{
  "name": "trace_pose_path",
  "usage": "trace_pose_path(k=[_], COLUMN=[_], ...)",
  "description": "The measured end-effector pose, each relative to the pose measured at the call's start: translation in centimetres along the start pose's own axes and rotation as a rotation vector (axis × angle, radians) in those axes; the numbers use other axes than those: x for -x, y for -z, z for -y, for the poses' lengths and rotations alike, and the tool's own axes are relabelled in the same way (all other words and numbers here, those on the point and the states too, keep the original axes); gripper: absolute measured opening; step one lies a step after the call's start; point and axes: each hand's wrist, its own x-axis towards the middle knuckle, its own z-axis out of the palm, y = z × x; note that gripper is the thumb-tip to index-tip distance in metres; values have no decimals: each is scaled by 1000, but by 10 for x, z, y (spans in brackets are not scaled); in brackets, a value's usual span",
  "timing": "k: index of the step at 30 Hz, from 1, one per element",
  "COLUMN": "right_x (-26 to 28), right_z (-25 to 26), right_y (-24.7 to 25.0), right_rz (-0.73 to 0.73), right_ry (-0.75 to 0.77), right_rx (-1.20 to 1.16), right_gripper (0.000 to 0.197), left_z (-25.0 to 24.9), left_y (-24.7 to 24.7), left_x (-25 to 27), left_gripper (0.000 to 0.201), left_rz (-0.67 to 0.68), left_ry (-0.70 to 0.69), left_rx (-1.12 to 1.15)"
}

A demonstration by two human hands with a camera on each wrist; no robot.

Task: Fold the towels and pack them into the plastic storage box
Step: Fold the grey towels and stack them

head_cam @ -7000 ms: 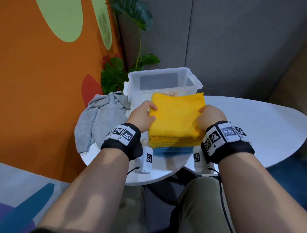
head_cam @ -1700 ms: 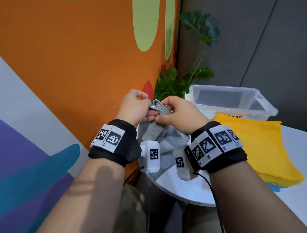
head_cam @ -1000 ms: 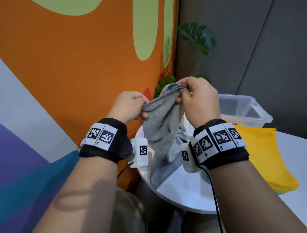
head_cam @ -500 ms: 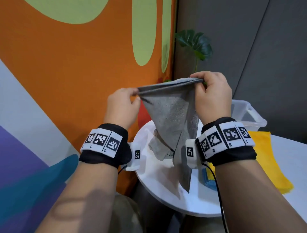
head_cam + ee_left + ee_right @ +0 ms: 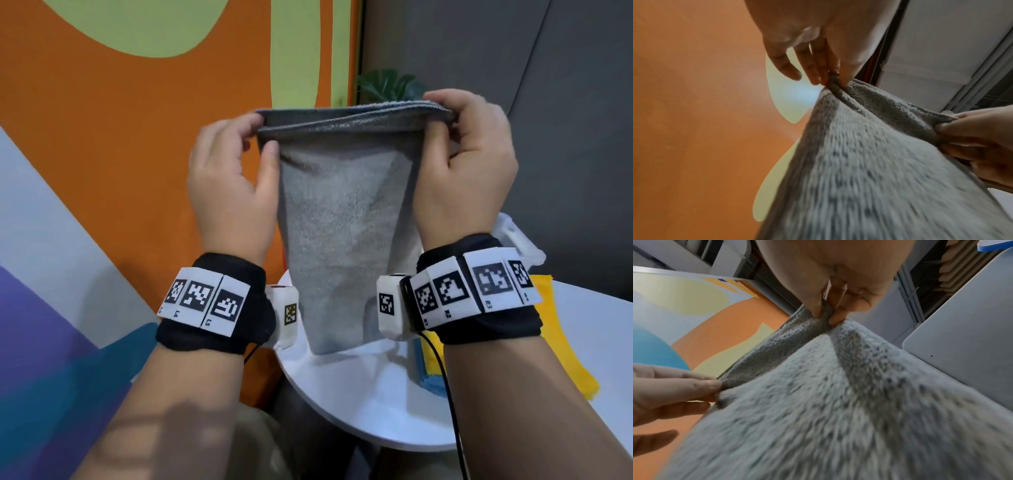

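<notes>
Each grip is a pinch, left hand [image 5: 229, 178] and right hand [image 5: 466, 164] clamped on opposite top corners of the grey towel [image 5: 346, 219], which hangs straight down over the desk [image 5: 359, 404], top edge level between them.

The storage box [image 5: 513, 240] is mostly hidden behind the right hand [image 5: 462, 171]. The grey towel [image 5: 342, 222] covers part of the table [image 5: 359, 404]; its lower half is blurred in both wrist views.

Orange mural wall [image 5: 102, 144], grey panels [image 5: 513, 68], white round table [image 5: 359, 394]
</notes>
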Motion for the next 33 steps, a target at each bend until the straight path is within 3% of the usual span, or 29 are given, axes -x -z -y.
trace_pose_path(k=[3,7,12,22,25,28,30,33], right_x=[6,17,35,43,45,48,51,54], right_z=[-8,-22,-40,-48,-45,-38,-34,-32], right_y=[-1,-5,-14,-19,-23,-27,-30,-32], right_rz=[78,257,413,471,519,619,674,696], right_ry=[-124,-313,-453,-502,-466,-425,-408,-394], right_rx=[40,120,132,69,35,-17,-44,-62], right_gripper=[15,9,17,22,23,26,26,29], left_z=[10,25,39,49,36,18,11,11], left_y=[3,2,-2,-2,-4,-9,-12,-15], left_x=[2,7,21,26,24,22,23,27], left_gripper=[15,5,15,25,35,40,34,12], left_rz=[20,204,328,387,557,758,818,806], left_ry=[86,257,434,486,389,218,212,263], left_rx=[3,-83,-109,-141,-204,-96,-2,23])
